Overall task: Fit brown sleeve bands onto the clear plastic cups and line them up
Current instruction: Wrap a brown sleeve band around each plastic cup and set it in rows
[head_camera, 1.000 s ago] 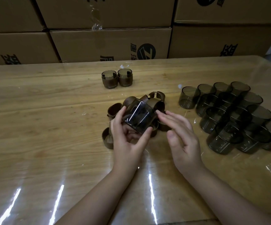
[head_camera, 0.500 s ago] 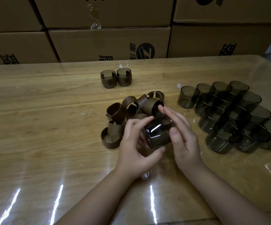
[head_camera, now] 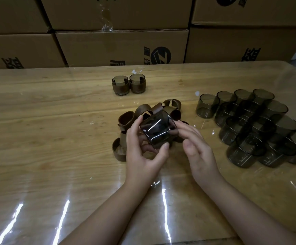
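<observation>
I judge us barely started: two banded cups (head_camera: 128, 84) stand well beyond my fingers (head_camera: 136, 125), my left hand (head_camera: 143, 152) curls round a bare cup (head_camera: 158, 129), my right hand (head_camera: 199, 152) touches it with straight fingers, loose sleeve bands (head_camera: 126, 121) lie just behind, and many unbanded cups (head_camera: 258, 128) wait rightward.

Sleeved cups (head_camera: 120, 85): two are standing side by side, each wearing a brown band.

Bare cups (head_camera: 207, 108): about thirteen are clustering at the right. Their dark walls are overlapping, so the exact figure is remaining uncertain.

Held cup (head_camera: 158, 130): one is sitting off the table in the left hand (head_camera: 141, 152), with no band on it.

Loose sleeve bands (head_camera: 126, 119): at least eight are lying in the central pile. Others may be hiding behind the fingers.

Hands: two are showing, the second being the right hand (head_camera: 198, 149).

Cardboard boxes (head_camera: 122, 46): six are showing in part, stacked three over three.
</observation>
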The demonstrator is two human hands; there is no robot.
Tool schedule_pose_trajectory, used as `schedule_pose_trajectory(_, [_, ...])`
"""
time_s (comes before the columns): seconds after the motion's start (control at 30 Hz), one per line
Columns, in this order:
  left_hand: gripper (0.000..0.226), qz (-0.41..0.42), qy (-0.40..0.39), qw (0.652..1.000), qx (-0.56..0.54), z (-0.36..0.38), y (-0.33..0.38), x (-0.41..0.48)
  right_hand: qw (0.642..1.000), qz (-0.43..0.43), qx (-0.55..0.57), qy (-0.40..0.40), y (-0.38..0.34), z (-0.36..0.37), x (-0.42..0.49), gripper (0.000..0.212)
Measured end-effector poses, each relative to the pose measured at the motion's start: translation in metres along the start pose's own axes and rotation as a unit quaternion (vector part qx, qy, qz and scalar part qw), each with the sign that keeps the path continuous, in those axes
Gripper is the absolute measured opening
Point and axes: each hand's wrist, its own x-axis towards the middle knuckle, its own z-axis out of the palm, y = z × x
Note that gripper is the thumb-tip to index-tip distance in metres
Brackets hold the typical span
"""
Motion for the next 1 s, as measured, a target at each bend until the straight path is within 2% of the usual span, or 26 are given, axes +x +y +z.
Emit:
schedule_pose_trajectory(0.17, [0.069,0.005,-0.039,0.998,0.056,-0.003,0.000,-0.001,0.982,0.087,0.169,-0.015,-0.004,-0.006,0.002,0.039])
schedule_pose_trajectory(0.27, [0.066,0.025,-0.061,0.993,0.098,-0.005,0.002,-0.001,0.975,0.095,0.201,-0.025,-0.006,-0.010,0.005,0.041])
schedule_pose_trajectory(0.5, [0.056,0.021,-0.084,0.994,0.066,-0.006,0.003,0.000,0.974,0.111,0.198,-0.030,-0.001,-0.011,0.007,0.042])
schedule_pose_trajectory(0.67, [0.051,0.013,-0.049,0.999,0.008,-0.006,-0.001,0.000,0.974,0.126,0.176,-0.060,0.003,-0.008,0.006,0.044])
schedule_pose_trajectory(0.8, [0.055,-0.011,-0.002,1.000,-0.028,-0.004,-0.001,0.000,0.976,0.118,0.170,-0.068,0.004,-0.006,0.005,0.042])
schedule_pose_trajectory(1.0, [0.068,-0.007,0.025,0.999,-0.035,0.000,-0.005,0.000,0.975,0.084,0.202,-0.032,0.001,-0.005,0.004,0.040])
